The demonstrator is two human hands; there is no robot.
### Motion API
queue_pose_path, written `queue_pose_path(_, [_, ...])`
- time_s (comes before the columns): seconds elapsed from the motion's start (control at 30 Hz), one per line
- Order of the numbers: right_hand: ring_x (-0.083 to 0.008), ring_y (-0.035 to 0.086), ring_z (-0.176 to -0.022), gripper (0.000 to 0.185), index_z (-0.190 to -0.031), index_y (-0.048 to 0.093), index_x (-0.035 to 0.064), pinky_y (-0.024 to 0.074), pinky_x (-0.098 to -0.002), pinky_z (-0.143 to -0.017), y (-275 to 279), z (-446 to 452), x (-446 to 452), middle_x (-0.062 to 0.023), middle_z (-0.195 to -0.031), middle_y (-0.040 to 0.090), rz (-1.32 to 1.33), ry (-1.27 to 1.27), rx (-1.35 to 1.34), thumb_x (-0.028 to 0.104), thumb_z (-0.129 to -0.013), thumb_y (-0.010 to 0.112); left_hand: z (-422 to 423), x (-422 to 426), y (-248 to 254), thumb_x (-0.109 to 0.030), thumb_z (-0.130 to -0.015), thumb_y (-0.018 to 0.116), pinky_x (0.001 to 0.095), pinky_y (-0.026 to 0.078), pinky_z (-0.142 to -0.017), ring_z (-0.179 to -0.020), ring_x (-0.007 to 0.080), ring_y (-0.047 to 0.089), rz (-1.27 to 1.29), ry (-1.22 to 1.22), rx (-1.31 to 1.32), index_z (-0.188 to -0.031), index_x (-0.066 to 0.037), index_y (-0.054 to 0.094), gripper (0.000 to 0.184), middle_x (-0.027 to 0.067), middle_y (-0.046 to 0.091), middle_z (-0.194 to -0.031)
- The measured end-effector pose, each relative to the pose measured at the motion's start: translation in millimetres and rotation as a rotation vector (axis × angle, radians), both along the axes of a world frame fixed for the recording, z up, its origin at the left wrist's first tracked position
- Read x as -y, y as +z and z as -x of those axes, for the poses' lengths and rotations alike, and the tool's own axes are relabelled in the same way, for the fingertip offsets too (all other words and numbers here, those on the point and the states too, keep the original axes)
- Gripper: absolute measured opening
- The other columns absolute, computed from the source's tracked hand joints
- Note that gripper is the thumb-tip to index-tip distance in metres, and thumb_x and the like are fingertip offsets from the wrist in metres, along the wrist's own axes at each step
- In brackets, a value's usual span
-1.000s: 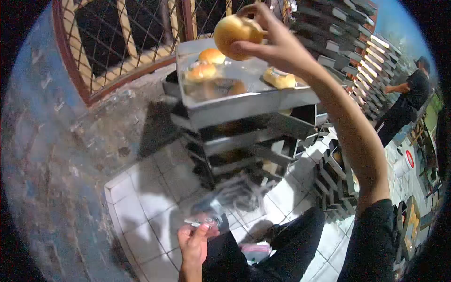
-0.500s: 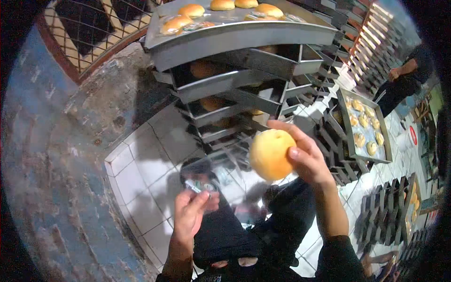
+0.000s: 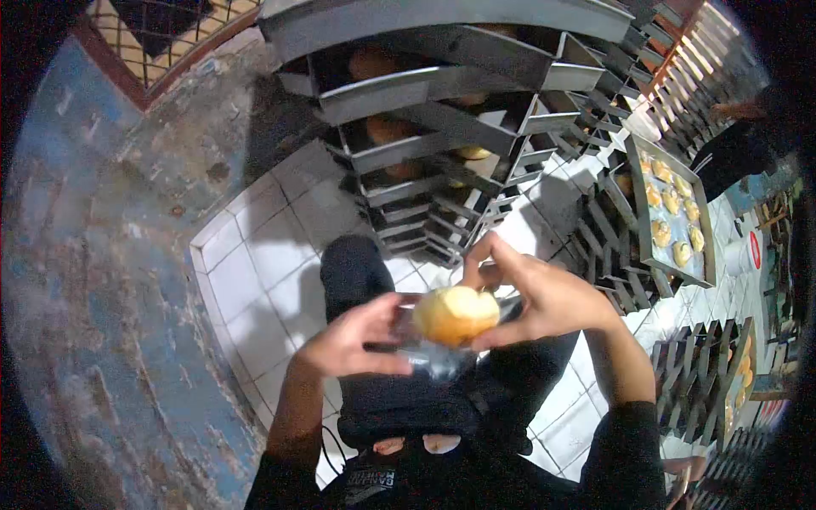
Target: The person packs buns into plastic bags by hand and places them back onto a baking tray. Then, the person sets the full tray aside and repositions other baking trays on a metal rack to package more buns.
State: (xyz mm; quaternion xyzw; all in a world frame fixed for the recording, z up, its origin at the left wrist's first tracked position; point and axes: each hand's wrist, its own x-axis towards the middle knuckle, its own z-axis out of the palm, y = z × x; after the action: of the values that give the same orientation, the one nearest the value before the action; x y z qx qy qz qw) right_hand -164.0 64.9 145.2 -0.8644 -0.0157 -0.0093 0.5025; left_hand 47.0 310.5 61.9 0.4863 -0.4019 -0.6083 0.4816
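Note:
A round golden bun point(image 3: 457, 315) is between my two hands, above my lap. My right hand point(image 3: 544, 297) grips it from the right, with thumb and fingers around its edge. On the other side my left hand point(image 3: 361, 340) holds a clear plastic bag point(image 3: 438, 361) with its thumb and fingers curved around it; this hand is blurred by motion. The bag lies beside and under the bun, and its opening is too blurred to make out.
A tall stack of metal trays point(image 3: 382, 104) stands in front of me. At the right, a tray of buns point(image 3: 711, 270) tops another stack, with more stacked trays below it. A person point(image 3: 744, 140) is at the far right. A worn wall point(image 3: 110, 297) rises at the left.
The bun has come down from above the tray stack to my lap, in my right hand. My left hand has moved up and right with the bag to meet it. The view has tilted down.

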Motion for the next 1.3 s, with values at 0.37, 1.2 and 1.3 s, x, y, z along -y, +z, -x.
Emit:
queue_pose_path(0.37, [-0.035,0.068,-0.114,0.054,-0.129,0.07,-0.0004,0.0538,-0.0432,-0.1,15.4,8.2,-9.9,-0.0186,-0.122,0.068,0.094,0.065,0.103,0.028,-0.086,0.087,28.5,14.4,-11.0,-0.019,-0.087,0.09,0.0338,0.049,-0.107,-0.118,0.0148,0.064,0.089,-0.057,0.143,-0.142,0.001,0.058,0.067,0.0086,0.071,-0.128])
queue_pose_path(1.2, [-0.0273,0.073,-0.096,0.029,-0.115,0.072,-0.0031,0.0573,-0.0378,-0.087,-29.5,63.7,97.4,-0.0136,-0.109,0.075,0.45,-0.576,-0.217,0.007,-0.089,0.08,30.1,-9.4,-18.1,-0.006,-0.09,0.085,0.0325,0.051,-0.105,-0.116,0.0137,0.065,0.099,0.101,0.168,-0.15,-0.001,0.053,0.068,0.0072,0.07,-0.129])
queue_pose_path(1.3, [-0.0343,0.07,-0.109,0.04,-0.124,0.069,-0.0015,0.0548,-0.0422,-0.097,-26.6,71.4,84.7,-0.0169,-0.122,0.071,1.064,-0.691,-0.068,0.009,-0.087,0.08,26.9,-13.0,-22.7,-0.005,-0.09,0.084,0.0324,0.05,-0.106,-0.12,0.014,0.063,0.084,0.15,0.07,-0.149,0.001,0.052,0.068,0.0073,0.067,-0.134])
